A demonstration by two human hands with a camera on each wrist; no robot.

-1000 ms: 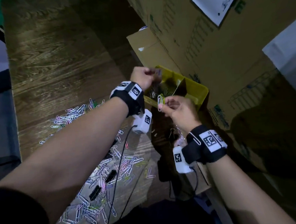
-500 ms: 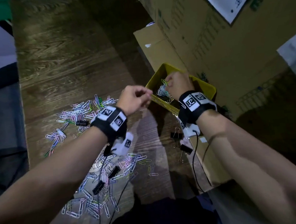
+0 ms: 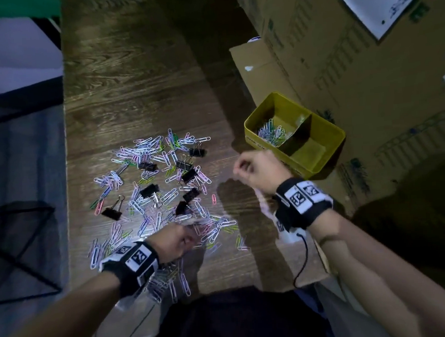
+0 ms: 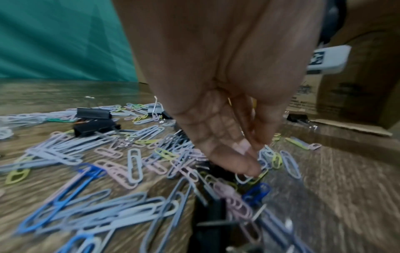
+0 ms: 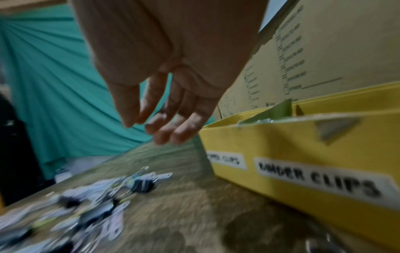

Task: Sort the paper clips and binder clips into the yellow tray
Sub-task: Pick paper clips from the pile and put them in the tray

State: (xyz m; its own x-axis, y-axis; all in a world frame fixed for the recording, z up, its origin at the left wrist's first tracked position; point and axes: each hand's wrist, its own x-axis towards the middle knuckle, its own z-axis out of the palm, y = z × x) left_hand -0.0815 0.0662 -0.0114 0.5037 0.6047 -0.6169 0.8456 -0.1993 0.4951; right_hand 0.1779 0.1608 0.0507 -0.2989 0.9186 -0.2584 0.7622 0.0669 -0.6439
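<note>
Coloured paper clips (image 3: 153, 198) and several black binder clips (image 3: 145, 165) lie scattered on the wooden table. At the right stands the yellow tray (image 3: 336, 135), and its far compartment holds a heap of paper clips (image 3: 271, 134). My left hand (image 3: 191, 238) is down on the near part of the pile. In the left wrist view, the left hand (image 4: 255, 159) pinches thumb and fingertips on a few paper clips (image 4: 268, 154). My right hand (image 3: 239, 167) hovers left of the tray. Seen from its wrist, the right hand (image 5: 147, 126) has loosely hanging fingers that hold nothing.
Tall cardboard boxes (image 3: 367, 81) stand behind and right of the tray, with a smaller box (image 3: 256, 62) beyond it. The tray's front wall carries a "BINDER CLIPS" label (image 5: 318, 179). The table's left edge (image 3: 68, 177) drops to a black mesh object (image 3: 19, 232).
My right hand has come out of the tray and now hangs empty to its left. My left hand dropped from near the tray to the clip pile and pinched clips.
</note>
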